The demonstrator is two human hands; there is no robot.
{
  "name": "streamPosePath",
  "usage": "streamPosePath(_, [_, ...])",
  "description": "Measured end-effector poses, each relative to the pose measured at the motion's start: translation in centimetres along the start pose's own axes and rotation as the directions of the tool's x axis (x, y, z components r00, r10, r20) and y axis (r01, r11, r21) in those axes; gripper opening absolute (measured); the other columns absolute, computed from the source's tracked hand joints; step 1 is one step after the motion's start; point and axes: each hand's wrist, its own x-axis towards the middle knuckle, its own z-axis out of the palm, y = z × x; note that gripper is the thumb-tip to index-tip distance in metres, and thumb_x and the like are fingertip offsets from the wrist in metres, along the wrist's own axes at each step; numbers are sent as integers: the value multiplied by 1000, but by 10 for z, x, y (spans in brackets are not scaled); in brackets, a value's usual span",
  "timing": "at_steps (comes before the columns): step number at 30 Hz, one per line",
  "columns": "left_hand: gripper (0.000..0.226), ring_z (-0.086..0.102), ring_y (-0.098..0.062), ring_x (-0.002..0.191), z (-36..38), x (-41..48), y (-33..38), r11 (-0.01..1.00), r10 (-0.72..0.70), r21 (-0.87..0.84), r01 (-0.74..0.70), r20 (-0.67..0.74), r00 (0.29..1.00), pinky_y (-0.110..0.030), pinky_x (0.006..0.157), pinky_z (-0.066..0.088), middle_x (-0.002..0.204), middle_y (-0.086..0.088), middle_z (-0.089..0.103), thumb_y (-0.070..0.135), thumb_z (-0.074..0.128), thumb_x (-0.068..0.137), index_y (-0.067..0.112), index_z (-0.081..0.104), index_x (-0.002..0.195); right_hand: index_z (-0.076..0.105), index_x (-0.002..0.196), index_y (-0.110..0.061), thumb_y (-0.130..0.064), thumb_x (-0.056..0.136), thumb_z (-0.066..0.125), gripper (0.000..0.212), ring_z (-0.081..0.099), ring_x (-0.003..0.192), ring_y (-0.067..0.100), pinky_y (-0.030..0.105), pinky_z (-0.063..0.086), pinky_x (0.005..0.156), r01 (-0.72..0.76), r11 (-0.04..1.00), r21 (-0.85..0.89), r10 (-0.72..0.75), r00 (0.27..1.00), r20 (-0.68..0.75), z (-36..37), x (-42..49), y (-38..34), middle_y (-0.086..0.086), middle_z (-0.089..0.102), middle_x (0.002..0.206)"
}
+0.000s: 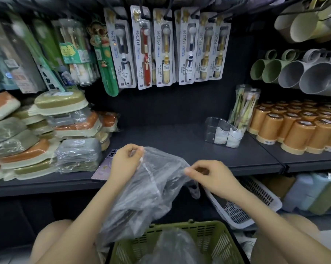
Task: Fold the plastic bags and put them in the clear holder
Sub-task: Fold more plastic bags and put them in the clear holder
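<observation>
A clear, crinkled plastic bag [151, 191] hangs between my hands over the front edge of the dark shelf. My left hand [125, 163] pinches its upper left edge. My right hand [208, 175] pinches its upper right edge. The bag's lower end droops toward a green basket [208, 242] that holds more clear bags [172, 246]. The clear holder [215, 128] stands on the shelf at the right, apart from my hands, with two folded white bags [227, 137] inside it.
The dark shelf [170, 138] carries stacked wrapped soap dishes [52, 134] at the left and orange cups [298, 128] at the right. A phone [103, 168] lies by my left hand. Kids toothbrush packs [164, 48] hang above. A white basket [242, 204] sits below right.
</observation>
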Motion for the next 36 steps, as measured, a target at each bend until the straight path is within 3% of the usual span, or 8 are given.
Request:
streamPosePath(5, [22,50,0,55,1,6,10,999,42,11,-41,-105,994,-11,56,39,68,0,57,28,52,98,15,61,84,70,87,-28,-82,66,47,63,56,83,5,22,45,72,157,965,-209,-173,983,-65,43,0,-27,-12,62,85])
streamPosePath(10, [26,47,-2,55,3,15,10,998,48,-42,-55,-158,986,-11,53,38,66,1,53,29,50,100,12,59,82,58,79,-27,-56,77,70,31,47,77,4,22,34,66,56,998,-17,-56,998,-6,67,22,-33,-13,50,80])
streamPosePath(17, [24,55,-19,72,-24,35,-11,999,-25,-47,13,-252,968,-33,69,44,73,-3,60,32,51,98,18,58,79,65,67,-7,-31,80,75,29,54,62,10,31,44,62,4,905,425,-14,1000,21,50,41,-19,6,62,64])
streamPosePath(23, [27,62,-25,101,-42,51,-28,957,-19,280,74,-197,980,-32,69,39,88,-5,68,33,53,96,11,66,87,70,70,-2,-16,89,67,23,60,59,9,19,49,58,-48,880,473,29,998,49,20,56,-10,8,70,68])
streamPosePath(27, [59,54,-40,106,-39,51,-8,675,169,733,81,-261,950,-45,86,41,114,-20,59,58,38,93,7,61,115,69,64,-19,-32,88,67,28,61,59,3,16,47,62,56,975,214,-66,997,41,8,67,-17,-5,69,65])
streamPosePath(30, [60,57,-30,107,-22,45,21,594,538,706,-386,8,843,-43,92,41,113,-9,63,61,41,87,12,68,108,66,61,-21,-37,88,66,31,53,53,2,15,39,58,139,982,130,-143,989,23,-3,79,-31,-6,66,61])
streamPosePath(32, [57,56,-11,109,-4,39,39,663,520,472,-581,268,811,-31,95,42,112,7,65,64,44,83,21,69,110,64,59,-22,-34,88,66,32,50,51,2,20,39,59,168,969,182,-177,984,32,-12,86,-43,-9,62,55])
streamPosePath(36, [37,58,2,99,18,39,43,910,293,136,-392,458,839,-16,85,43,103,17,66,55,58,85,26,65,108,65,62,-16,-35,92,60,36,46,50,4,19,39,56,175,938,300,-179,984,-16,-26,94,-53,-8,60,54])
